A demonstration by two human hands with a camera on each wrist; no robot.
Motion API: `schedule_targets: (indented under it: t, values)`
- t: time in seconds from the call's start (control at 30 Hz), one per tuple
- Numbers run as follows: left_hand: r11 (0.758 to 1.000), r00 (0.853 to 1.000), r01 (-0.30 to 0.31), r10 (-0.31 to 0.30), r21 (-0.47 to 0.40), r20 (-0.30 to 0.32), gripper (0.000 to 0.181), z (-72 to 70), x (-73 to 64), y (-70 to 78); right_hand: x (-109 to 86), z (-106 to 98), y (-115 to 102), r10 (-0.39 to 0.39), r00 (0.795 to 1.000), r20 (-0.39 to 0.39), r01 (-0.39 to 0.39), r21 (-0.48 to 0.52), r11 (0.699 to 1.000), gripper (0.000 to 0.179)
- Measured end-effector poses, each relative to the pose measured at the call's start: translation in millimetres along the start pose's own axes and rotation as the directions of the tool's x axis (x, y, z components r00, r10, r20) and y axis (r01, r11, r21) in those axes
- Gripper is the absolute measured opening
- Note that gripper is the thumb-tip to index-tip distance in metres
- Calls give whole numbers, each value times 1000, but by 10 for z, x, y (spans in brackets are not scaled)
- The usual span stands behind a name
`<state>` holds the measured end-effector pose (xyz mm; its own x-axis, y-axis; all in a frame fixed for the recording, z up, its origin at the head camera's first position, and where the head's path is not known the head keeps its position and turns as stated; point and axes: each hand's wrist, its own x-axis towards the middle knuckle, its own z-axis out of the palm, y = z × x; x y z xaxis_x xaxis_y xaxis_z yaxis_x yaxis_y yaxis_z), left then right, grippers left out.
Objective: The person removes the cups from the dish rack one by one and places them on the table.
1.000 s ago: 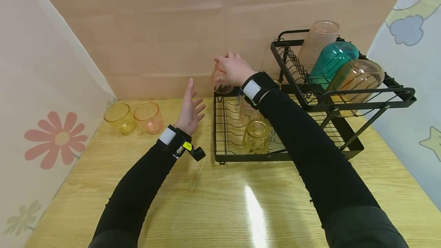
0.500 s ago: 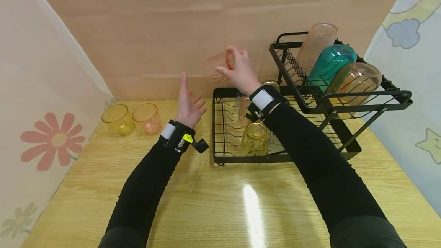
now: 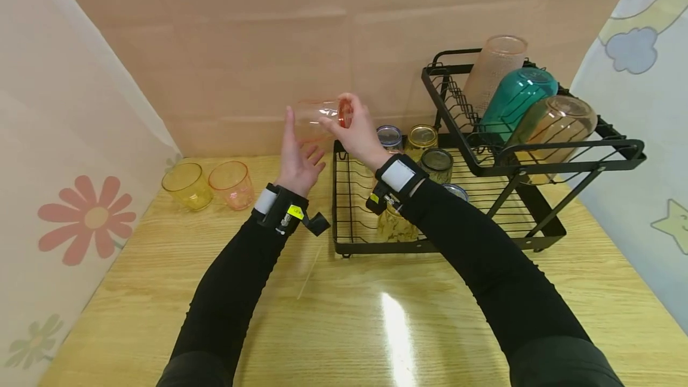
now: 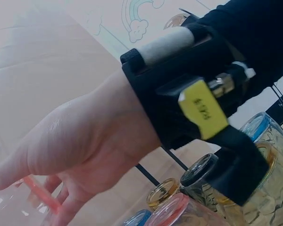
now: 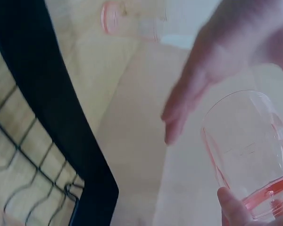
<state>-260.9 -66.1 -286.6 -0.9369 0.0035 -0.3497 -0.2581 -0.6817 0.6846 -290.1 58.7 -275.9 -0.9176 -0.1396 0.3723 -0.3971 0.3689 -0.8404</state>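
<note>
My right hand (image 3: 359,133) pinches a clear pink-tinted drinking glass (image 3: 312,119) near its red-edged base, thumb on the near side. The glass lies sideways in the air, its mouth toward my left hand (image 3: 298,166). That hand is raised with fingers spread and thumb up, close to the glass mouth; I cannot tell whether it touches. In the right wrist view, the glass (image 5: 247,146) sits between the right hand's fingertips (image 5: 232,207) and the left hand (image 5: 226,61). The left wrist view shows the right hand (image 4: 85,141) from the side, gripping the red edge.
A black two-tier dish rack (image 3: 395,248) stands at the right. Several upturned cups, including a yellow one (image 3: 398,229), fill its lower tier; the upper holds pink, teal (image 3: 518,100) and amber glasses. A yellow cup (image 3: 189,189) and a pink cup (image 3: 233,187) stand upright at the left.
The right hand has carried the glass up from the rack's back left corner, tipped it sideways and moved it left and slightly down toward the left hand. The left hand has barely moved.
</note>
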Motion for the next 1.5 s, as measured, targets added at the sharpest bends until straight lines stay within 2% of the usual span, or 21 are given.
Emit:
schedule_targets:
  t: [0.23,0.3,0.5,0.6,0.7,0.77,0.83,0.9,0.97,1.1,1.17,1.23,1.33,1.4,1.5]
  values:
    - [998,996,-26,20,-57,-91,108,-74,15,63,-99,218,-26,-2,999,52,1,17,1000,58]
    - [995,995,-43,34,-91,-98,105,-115,10,83,-121,279,-37,-12,998,61,10,30,1000,57]
    - [977,989,-132,119,-165,-87,78,-294,-17,102,-202,435,-86,9,992,123,-10,5,1000,61]
    - [977,984,-159,146,-142,-102,72,-397,-32,113,-212,480,-89,0,984,181,3,-19,1000,61]
    - [976,975,-204,196,-78,-104,63,-520,-38,137,-213,486,-90,-12,962,272,31,-64,997,61]
    - [970,966,-242,242,5,-95,60,-609,-42,154,-212,468,-92,-7,936,351,50,-114,992,61]
    - [956,953,-275,286,105,-98,57,-697,-42,174,-221,433,-106,18,900,436,71,-186,980,62]
    - [933,942,-297,322,204,-98,62,-775,-38,193,-227,394,-120,57,857,512,95,-266,959,63]
    - [910,934,-301,342,287,-106,73,-843,-29,206,-235,356,-129,92,809,581,140,-343,929,65]
    - [858,914,-317,390,405,-111,87,-943,12,216,-243,293,-95,155,706,691,244,-443,863,70]
    - [821,904,-329,417,466,-94,88,-987,41,208,-252,260,-58,190,658,728,288,-477,830,72]
    - [776,896,-344,439,528,-62,90,-1026,71,193,-268,222,-30,223,623,750,320,-505,802,73]
    - [693,884,-381,468,612,20,92,-1083,137,159,-306,145,-8,257,590,765,363,-536,762,75]
    - [633,875,-402,479,662,74,95,-1113,192,135,-341,78,-16,265,590,763,398,-560,727,76]
    - [556,863,-425,487,714,134,98,-1164,290,101,-403,-30,-44,258,609,750,446,-593,670,78]
